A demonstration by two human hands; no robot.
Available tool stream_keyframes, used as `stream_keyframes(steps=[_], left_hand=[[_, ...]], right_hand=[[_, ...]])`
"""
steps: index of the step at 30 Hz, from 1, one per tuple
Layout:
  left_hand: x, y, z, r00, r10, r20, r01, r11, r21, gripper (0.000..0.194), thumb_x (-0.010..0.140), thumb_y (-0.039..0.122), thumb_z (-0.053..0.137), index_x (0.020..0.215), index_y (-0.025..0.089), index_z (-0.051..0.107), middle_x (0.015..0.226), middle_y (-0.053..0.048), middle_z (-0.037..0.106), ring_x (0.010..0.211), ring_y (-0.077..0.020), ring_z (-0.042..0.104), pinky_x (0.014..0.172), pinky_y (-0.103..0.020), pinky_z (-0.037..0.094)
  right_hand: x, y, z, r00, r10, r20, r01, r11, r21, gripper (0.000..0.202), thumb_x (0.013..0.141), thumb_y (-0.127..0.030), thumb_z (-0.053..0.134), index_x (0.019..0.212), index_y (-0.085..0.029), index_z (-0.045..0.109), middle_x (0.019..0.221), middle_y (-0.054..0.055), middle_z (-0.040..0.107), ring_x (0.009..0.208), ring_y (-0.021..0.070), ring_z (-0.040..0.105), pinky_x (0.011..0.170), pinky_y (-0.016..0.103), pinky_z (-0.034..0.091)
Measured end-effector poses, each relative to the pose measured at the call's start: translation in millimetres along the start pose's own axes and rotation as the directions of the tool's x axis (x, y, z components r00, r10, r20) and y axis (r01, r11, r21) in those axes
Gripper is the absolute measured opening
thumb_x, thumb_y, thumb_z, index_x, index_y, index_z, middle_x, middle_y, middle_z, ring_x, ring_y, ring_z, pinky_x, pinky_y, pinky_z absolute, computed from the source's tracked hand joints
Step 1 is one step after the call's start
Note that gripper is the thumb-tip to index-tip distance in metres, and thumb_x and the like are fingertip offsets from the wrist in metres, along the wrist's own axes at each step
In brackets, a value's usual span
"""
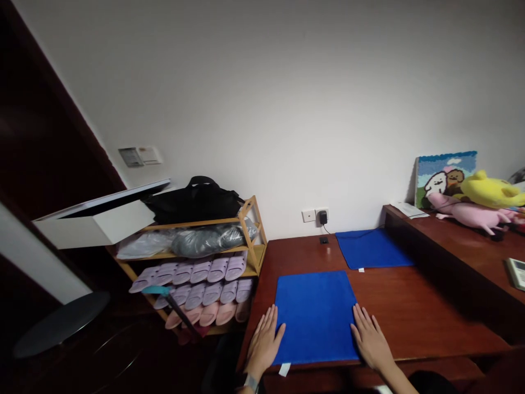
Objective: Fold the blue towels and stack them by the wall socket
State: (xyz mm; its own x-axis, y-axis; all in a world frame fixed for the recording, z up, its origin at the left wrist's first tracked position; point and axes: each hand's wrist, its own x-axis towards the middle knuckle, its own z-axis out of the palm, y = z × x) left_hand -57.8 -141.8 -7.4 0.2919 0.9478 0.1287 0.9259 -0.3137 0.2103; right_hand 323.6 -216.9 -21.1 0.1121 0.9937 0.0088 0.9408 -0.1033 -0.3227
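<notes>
A blue cloth (pixel 315 317) lies flat on the reddish-brown wooden table (pixel 426 312), its white tag hanging at the near left corner. My left hand (pixel 264 339) rests palm down along the cloth's left edge, fingers stretched out and touching or almost touching it. On the opposite side my right hand (pixel 371 336) lies flat by the right edge, fingers pointing away from me. Neither hand grips anything. Behind, a second blue cloth (pixel 373 249) is spread near the wall, with a small white tag on its near edge.
A wooden shoe rack (pixel 255 235) with several slippers and a black bag (pixel 197 202) stands left of the table. On the raised ledge at right are a pink plush toy (pixel 471 212), a yellow plush toy (pixel 492 190) and a picture (pixel 445 175). A black plug (pixel 323 217) sits in the wall socket.
</notes>
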Motion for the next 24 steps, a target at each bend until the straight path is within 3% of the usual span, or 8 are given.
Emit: stream_keyframes(steps=[8, 12, 17, 24], left_hand=[[-1.1, 2.9, -6.0, 0.999, -0.017, 0.029, 0.018, 0.999, -0.042, 0.074, 0.106, 0.063, 0.024, 0.167, 0.021, 0.021, 0.172, -0.005, 0.024, 0.158, -0.0235, 0.023, 0.131, -0.046, 0.023], [-0.4, 1.7, -4.1, 1.000, -0.009, 0.027, 0.010, 0.999, -0.046, 0.073, 0.106, 0.062, 0.024, 0.167, 0.023, 0.019, 0.172, -0.004, 0.023, 0.159, -0.0237, 0.023, 0.131, -0.048, 0.023], [-0.1, -1.9, 0.2, 1.000, 0.009, 0.001, -0.009, 1.000, -0.017, 0.071, 0.106, 0.060, 0.027, 0.167, 0.026, 0.018, 0.172, -0.003, 0.024, 0.158, -0.0243, 0.024, 0.130, -0.049, 0.025], [10.2, -2.1, -1.0, 1.000, -0.021, 0.004, 0.021, 1.000, 0.009, 0.065, 0.107, 0.056, 0.027, 0.164, 0.024, 0.030, 0.169, -0.004, 0.034, 0.156, -0.0243, 0.030, 0.129, -0.049, 0.028]], right_hand=[[41.0, -11.2, -24.8, 1.000, -0.001, 0.018, 0.002, 1.000, -0.027, 0.071, 0.103, -0.047, 0.016, 0.165, -0.013, 0.026, 0.171, 0.004, 0.023, 0.159, 0.0220, 0.019, 0.131, 0.044, 0.015], [59.0, -12.7, -23.3, 0.999, -0.008, 0.044, 0.010, 1.000, -0.029, 0.071, 0.103, -0.047, 0.019, 0.164, -0.011, 0.026, 0.171, 0.005, 0.024, 0.160, 0.0220, 0.018, 0.131, 0.044, 0.013], [60.8, -8.1, -12.2, 1.000, -0.019, 0.018, 0.019, 1.000, -0.005, 0.071, 0.104, -0.048, 0.019, 0.164, -0.012, 0.024, 0.172, 0.005, 0.024, 0.160, 0.0213, 0.017, 0.131, 0.044, 0.013], [61.1, -12.4, -20.2, 0.999, -0.008, 0.048, 0.008, 1.000, -0.013, 0.072, 0.104, -0.048, 0.016, 0.164, -0.011, 0.023, 0.172, 0.004, 0.021, 0.161, 0.0220, 0.014, 0.131, 0.043, 0.009]])
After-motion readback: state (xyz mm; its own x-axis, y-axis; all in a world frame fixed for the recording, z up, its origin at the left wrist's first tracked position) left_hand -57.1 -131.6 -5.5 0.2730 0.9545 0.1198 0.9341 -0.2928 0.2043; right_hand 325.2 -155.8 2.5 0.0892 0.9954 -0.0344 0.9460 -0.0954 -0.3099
